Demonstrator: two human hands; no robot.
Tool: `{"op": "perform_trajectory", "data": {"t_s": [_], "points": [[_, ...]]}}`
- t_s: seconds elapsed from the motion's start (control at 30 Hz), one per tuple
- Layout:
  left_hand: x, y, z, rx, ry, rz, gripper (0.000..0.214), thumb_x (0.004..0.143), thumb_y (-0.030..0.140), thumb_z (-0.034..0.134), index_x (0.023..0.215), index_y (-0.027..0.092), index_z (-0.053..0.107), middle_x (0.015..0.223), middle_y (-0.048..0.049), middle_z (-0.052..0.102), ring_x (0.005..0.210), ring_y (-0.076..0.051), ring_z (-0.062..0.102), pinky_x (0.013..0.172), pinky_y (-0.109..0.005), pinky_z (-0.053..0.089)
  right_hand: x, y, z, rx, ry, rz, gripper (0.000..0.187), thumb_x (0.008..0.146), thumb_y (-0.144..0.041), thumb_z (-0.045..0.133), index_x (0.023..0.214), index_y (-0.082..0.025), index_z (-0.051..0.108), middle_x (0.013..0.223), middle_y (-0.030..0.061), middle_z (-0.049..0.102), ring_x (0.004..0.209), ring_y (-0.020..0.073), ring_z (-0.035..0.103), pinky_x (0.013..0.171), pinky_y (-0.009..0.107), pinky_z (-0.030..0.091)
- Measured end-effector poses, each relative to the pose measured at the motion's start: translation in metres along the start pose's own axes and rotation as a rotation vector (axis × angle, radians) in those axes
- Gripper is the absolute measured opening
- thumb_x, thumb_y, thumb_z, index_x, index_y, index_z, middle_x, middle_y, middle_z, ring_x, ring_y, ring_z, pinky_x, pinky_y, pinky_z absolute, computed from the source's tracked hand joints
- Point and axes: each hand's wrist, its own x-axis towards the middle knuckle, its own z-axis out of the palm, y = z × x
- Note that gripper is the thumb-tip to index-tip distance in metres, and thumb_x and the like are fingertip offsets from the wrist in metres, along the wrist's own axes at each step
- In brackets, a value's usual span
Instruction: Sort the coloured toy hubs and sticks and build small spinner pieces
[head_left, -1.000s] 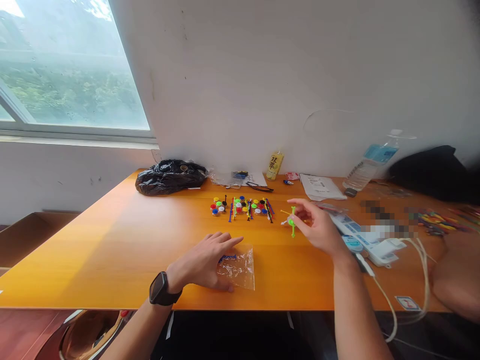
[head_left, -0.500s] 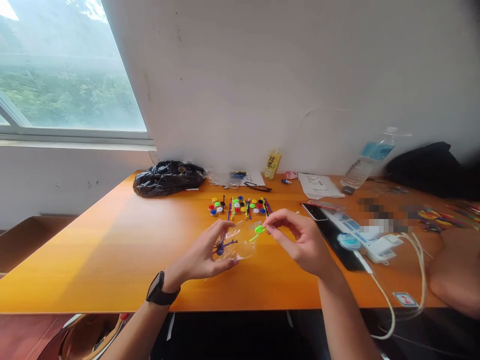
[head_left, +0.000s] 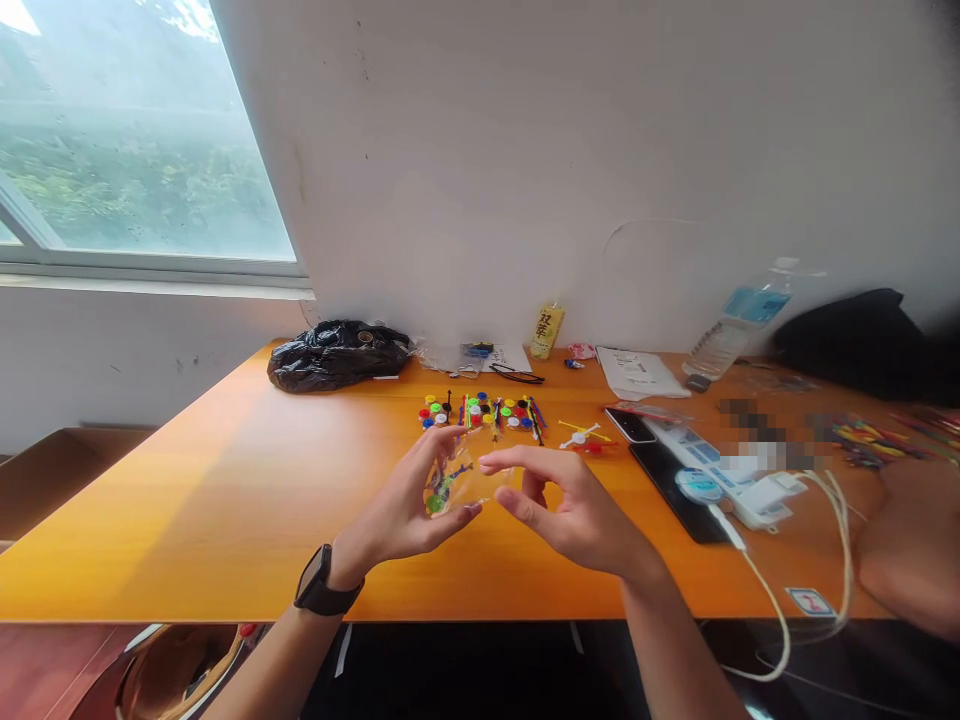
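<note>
My left hand (head_left: 412, 500) holds a clear plastic bag (head_left: 480, 482) between thumb and fingers, its mouth spread toward the right. Inside the bag lie a bright green piece (head_left: 435, 504) and dark blue pieces with thin stems (head_left: 459, 470). Close to the bag's mouth is my right hand (head_left: 570, 500), thumb and index finger apart, with nothing seen between them. Beyond the hands, several coloured round caps (head_left: 480, 410) and thin arrow-tipped sticks (head_left: 536, 420) are laid out in groups. White, yellow and red pieces (head_left: 581, 436) lie past my right hand.
At the back are a black plastic bag (head_left: 337, 357), a yellow drink carton (head_left: 546, 332) and papers (head_left: 641, 374). To the right are a phone (head_left: 630, 425), a power strip (head_left: 682, 450) with white cables, and a tilted water bottle (head_left: 739, 320). Another person's arm (head_left: 911, 545) rests at the far right.
The green piece has gone from my right fingers into the bag. My right hand has moved left and its fingers have parted. Pieces behind it have come into view.
</note>
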Motion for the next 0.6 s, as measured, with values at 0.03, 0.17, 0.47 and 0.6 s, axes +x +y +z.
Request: {"op": "perform_trajectory", "data": {"t_s": [0.03, 0.17, 0.47, 0.6], "points": [[0.0, 0.0, 0.002, 0.007, 0.027, 0.001, 0.07, 0.095, 0.036, 0.072, 0.154, 0.026, 0.036, 0.14, -0.0147, 0.055, 0.122, -0.03, 0.058, 0.105, -0.047, 0.051, 0.0, -0.001, 0.0, 0.002, 0.002, -0.018, 0.032, 0.1, -0.039, 0.069, 0.129, -0.027, 0.071, 0.108, 0.004, 0.076, 0.071, 0.014, 0.062, 0.07, 0.03, 0.054], [0.001, 0.0, 0.01, 0.023, 0.099, 0.002, 0.075, 0.095, 0.036, 0.072, 0.158, 0.026, 0.033, 0.138, -0.0155, 0.056, 0.111, -0.028, 0.061, 0.098, -0.045, 0.054, 0.002, -0.006, 0.006, -0.046, 0.01, -0.076, 0.018, 0.099, -0.025, 0.068, 0.117, -0.027, 0.071, 0.107, 0.0033, 0.072, 0.09, 0.0183, 0.067, 0.086, 0.034, 0.056], [0.0, -0.001, 0.022, -0.217, 0.037, -0.185, 0.129, 0.071, 0.048, 0.096, 0.167, 0.029, 0.012, 0.132, -0.0135, 0.062, 0.12, -0.032, 0.062, 0.107, -0.052, 0.049, 0.009, 0.0, 0.01, -0.008, 0.185, -0.236, 0.015, 0.093, -0.009, 0.058, 0.093, -0.023, 0.06, 0.1, 0.0041, 0.065, 0.1, 0.0229, 0.064, 0.097, 0.042, 0.051], [0.0, 0.0, 0.035, -0.477, -0.072, -0.251, 0.123, 0.073, 0.04, 0.096, 0.167, 0.028, 0.017, 0.122, -0.0114, 0.069, 0.114, -0.03, 0.068, 0.11, -0.051, 0.048, 0.006, 0.0, 0.008, 0.0, 0.224, -0.261, 0.013, 0.092, -0.011, 0.057, 0.092, -0.023, 0.06, 0.099, 0.0047, 0.064, 0.098, 0.0238, 0.063, 0.093, 0.041, 0.051]]}}
